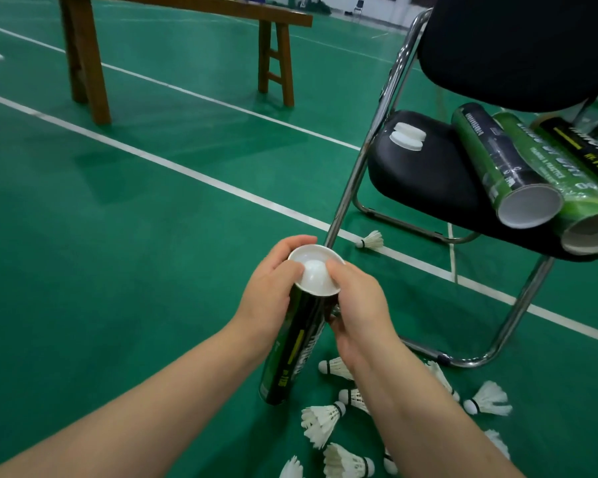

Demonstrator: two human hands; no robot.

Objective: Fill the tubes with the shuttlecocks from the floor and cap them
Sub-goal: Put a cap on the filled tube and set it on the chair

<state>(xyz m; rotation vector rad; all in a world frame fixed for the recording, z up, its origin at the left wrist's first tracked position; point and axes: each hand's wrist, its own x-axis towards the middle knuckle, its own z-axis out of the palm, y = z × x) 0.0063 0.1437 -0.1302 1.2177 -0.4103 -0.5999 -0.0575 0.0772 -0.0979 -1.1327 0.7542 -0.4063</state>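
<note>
One tube (292,343) is being clasped by left hand (270,288) and right hand (356,305), a shuttlecock (316,272) being pressed into its mouth; many shuttlecocks (321,419) on the floor (152,236) and open tubes (497,163) are being left waiting.

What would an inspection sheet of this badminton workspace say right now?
Surface: green court floor, white lines.
Job's things: held tube, a shuttlecock at its mouth, base up; loose shuttlecocks on the floor; open tubes and white caps on the chair.
Clutter: nothing seen.
Hands: left hand and right hand grip the held tube, thumbs at its mouth.
Cables: nothing seen.
Surroundings: wooden bench behind.
</note>
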